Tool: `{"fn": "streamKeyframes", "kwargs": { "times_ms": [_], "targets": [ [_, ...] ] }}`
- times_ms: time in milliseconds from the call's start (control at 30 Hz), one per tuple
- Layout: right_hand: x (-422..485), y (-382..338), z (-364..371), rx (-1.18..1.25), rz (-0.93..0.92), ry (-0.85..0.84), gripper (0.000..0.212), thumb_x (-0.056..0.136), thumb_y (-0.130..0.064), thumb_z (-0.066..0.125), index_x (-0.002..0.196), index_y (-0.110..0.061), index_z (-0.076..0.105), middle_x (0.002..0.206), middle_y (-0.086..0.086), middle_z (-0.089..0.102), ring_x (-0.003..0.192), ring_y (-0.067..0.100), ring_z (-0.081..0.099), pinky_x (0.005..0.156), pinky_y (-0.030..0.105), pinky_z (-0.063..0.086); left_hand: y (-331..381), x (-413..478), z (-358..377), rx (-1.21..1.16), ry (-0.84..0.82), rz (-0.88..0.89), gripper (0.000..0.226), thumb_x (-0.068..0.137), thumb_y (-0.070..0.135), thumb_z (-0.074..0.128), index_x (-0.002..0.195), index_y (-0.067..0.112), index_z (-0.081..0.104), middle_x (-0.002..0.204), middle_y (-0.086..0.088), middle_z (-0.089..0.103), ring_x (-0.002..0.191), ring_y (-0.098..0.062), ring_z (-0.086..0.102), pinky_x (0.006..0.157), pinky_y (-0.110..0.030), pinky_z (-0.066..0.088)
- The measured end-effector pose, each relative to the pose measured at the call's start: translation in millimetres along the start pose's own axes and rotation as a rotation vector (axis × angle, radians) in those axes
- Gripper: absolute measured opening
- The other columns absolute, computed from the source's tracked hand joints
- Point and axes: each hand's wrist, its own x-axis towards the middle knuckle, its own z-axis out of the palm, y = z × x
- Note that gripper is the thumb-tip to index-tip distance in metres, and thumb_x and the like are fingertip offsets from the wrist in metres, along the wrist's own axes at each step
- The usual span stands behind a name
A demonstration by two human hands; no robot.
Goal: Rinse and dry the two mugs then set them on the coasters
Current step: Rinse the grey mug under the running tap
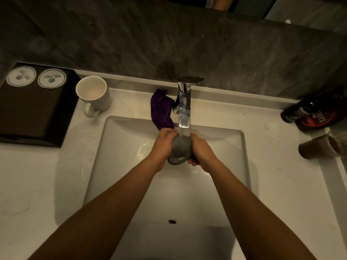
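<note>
Both hands, left hand (163, 147) and right hand (201, 149), clasp the grey mug (179, 150), wet under running water.

From where I stood, the person's left forearm (112, 199) and right forearm (249, 201) were long, slender and bare as far up as I could see. The left hand (162, 145) and right hand (201, 149) were bare too.

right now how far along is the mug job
Done: nothing visibly; both coasters on the black tray are bare. In hand: the left hand and right hand hold the grey mug under the running tap. Left: the second mug stands on the counter, the purple cloth lies by the tap; drying and placing both remain.
</note>
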Motion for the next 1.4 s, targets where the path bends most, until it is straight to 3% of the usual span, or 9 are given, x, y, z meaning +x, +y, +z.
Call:
{"fn": "streamKeyframes", "kwargs": {
  "times_ms": [133, 267, 400, 600, 867, 1000, 1100, 1267, 1400],
  "targets": [
    [-2.9, 5.9, 2.8, -0.024, -0.178, 0.117, 0.034, 0.106, -0.042, 0.033, 0.095, -0.019, 0.055, 0.093, 0.013, 0.062, 0.071, 0.024, 0.059, 0.049, 0.029, 0.045, 20.3, 1.7, 2.0, -0.115, -0.095, -0.418, 0.04, 0.094, 0.051, 0.06, 0.123, 0.024, 0.063, 0.115, -0.016, 0.075, 0.102, -0.038, 0.072, 0.096, -0.05, 0.055],
    [2.1, -5.0, -4.5, 0.135, 0.136, 0.084, 0.032, 0.102, -0.034, 0.035, 0.099, -0.013, 0.058, 0.091, 0.019, 0.063, 0.062, 0.024, 0.057, 0.042, 0.024, 0.041, 5.9, -9.2, 8.1, -0.172, -0.01, -0.086, 0.027, 0.101, 0.053, 0.055, 0.118, 0.038, 0.067, 0.127, -0.008, 0.069, 0.108, -0.029, 0.068, 0.099, -0.052, 0.055],
    [-1.1, -8.9, -13.8, 0.196, 0.32, -0.107, 0.043, 0.1, -0.033, 0.034, 0.115, -0.005, 0.063, 0.085, 0.023, 0.068, 0.051, 0.022, 0.056, 0.039, 0.021, 0.036, -5.1, -18.5, 11.6, -0.123, 0.018, 0.163, 0.028, 0.109, 0.05, 0.037, 0.127, 0.049, 0.059, 0.137, 0.003, 0.058, 0.118, -0.018, 0.06, 0.075, -0.031, 0.053],
    [3.8, 9.1, 6.4, 0.028, 0.021, 0.173, 0.059, 0.105, -0.053, 0.022, 0.108, -0.011, 0.063, 0.079, 0.021, 0.067, 0.046, 0.022, 0.059, 0.039, 0.025, 0.042, 20.9, -9.0, 17.7, -0.206, 0.036, -0.345, 0.032, 0.103, 0.054, 0.048, 0.112, 0.026, 0.061, 0.113, -0.011, 0.068, 0.107, -0.036, 0.066, 0.099, -0.054, 0.055],
    [-0.8, -3.4, -9.2, 0.148, 0.339, -0.076, 0.051, 0.104, -0.045, 0.026, 0.114, -0.006, 0.058, 0.078, 0.02, 0.064, 0.041, 0.017, 0.047, 0.04, 0.022, 0.034, -10.0, -12.8, 11.7, 0.186, 0.037, 0.365, 0.037, 0.11, 0.037, 0.044, 0.146, 0.032, 0.051, 0.136, 0.003, 0.048, 0.12, -0.017, 0.053, 0.097, -0.037, 0.054],
    [-0.1, 8.2, 5.3, -0.075, -0.048, 0.166, 0.052, 0.106, -0.052, 0.026, 0.109, -0.01, 0.057, 0.086, 0.017, 0.068, 0.06, 0.024, 0.066, 0.047, 0.03, 0.051, 8.5, -9.7, 16.8, -0.053, 0.062, -0.123, 0.019, 0.107, 0.041, 0.045, 0.112, 0.028, 0.058, 0.124, -0.01, 0.061, 0.11, -0.029, 0.061, 0.089, -0.044, 0.058],
    [-2.0, 15.6, 7.2, -0.166, -0.171, 0.26, 0.045, 0.106, -0.054, 0.027, 0.109, -0.018, 0.054, 0.1, 0.011, 0.065, 0.086, 0.027, 0.067, 0.075, 0.047, 0.062, 18.0, -10.4, 17.2, -0.16, -0.002, -0.324, 0.025, 0.105, 0.043, 0.05, 0.119, 0.024, 0.058, 0.115, -0.012, 0.066, 0.106, -0.035, 0.065, 0.095, -0.049, 0.056],
    [2.2, -5.7, -8.0, 0.065, 0.216, 0.111, 0.051, 0.105, -0.048, 0.026, 0.106, -0.008, 0.058, 0.081, 0.019, 0.065, 0.042, 0.016, 0.053, 0.042, 0.021, 0.038, -6.9, -14.5, 19.0, 0.202, 0.002, 0.231, 0.056, 0.106, 0.04, 0.053, 0.159, 0.031, 0.034, 0.142, 0.002, 0.046, 0.128, -0.023, 0.053, 0.106, -0.044, 0.053],
    [2.8, -3.8, -6.1, -0.092, 0.16, 0.092, 0.066, 0.102, -0.062, 0.022, 0.1, -0.008, 0.061, 0.074, 0.015, 0.063, 0.05, 0.018, 0.053, 0.049, 0.025, 0.039, -6.7, -8.3, 15.4, 0.169, 0.058, 0.247, 0.046, 0.104, 0.041, 0.056, 0.148, 0.029, 0.048, 0.14, 0.0, 0.052, 0.119, -0.022, 0.057, 0.096, -0.038, 0.054]
  ]
}}
